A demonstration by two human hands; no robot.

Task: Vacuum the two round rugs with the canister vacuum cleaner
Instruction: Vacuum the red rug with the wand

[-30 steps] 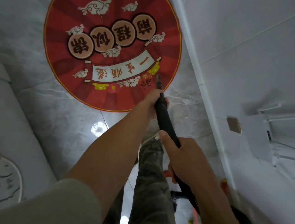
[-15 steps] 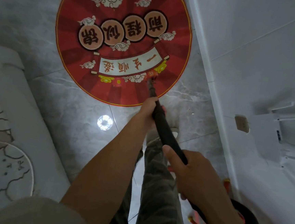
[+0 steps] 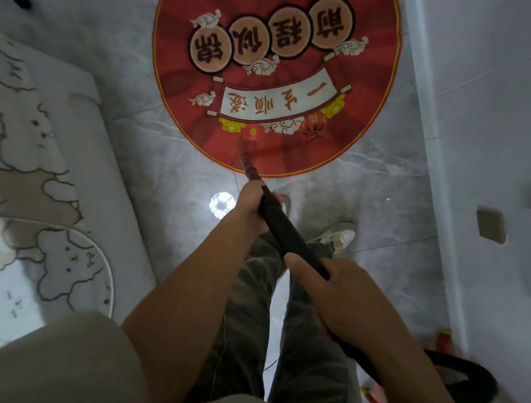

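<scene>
"Black wand (image 3: 282,231), and I have both hands on it. My left hand (image 3: 251,205) is wrapped round it far up the shaft. My right hand (image 3: 339,294) is closed round the near end with the thumb laid along the top, where the hose (image 3: 466,383) loops off to the near right."

"Where is the tip?"

"The tip (image 3: 246,150) sits over the red rug (image 3: 269,73), just inside its near edge, below the white scroll (image 3: 282,103). It is blurred, so I can't tell what nozzle is fitted or whether it truly touches the pile."

"And the canister?"

"Only a red part (image 3: 445,341) shows at the near right, beside the wall (image 3: 492,92). I take that for the vacuum's body."

"How far along are we?"

"Partway through this rug, I'd judge. Nothing on the pile shows which parts are clean, and the far half lies well beyond the tip. The pale rug (image 3: 34,181) with cloud shapes, at the left, is well apart from the wand. I'd count it as left to do, though I can't be sure of that."
</scene>
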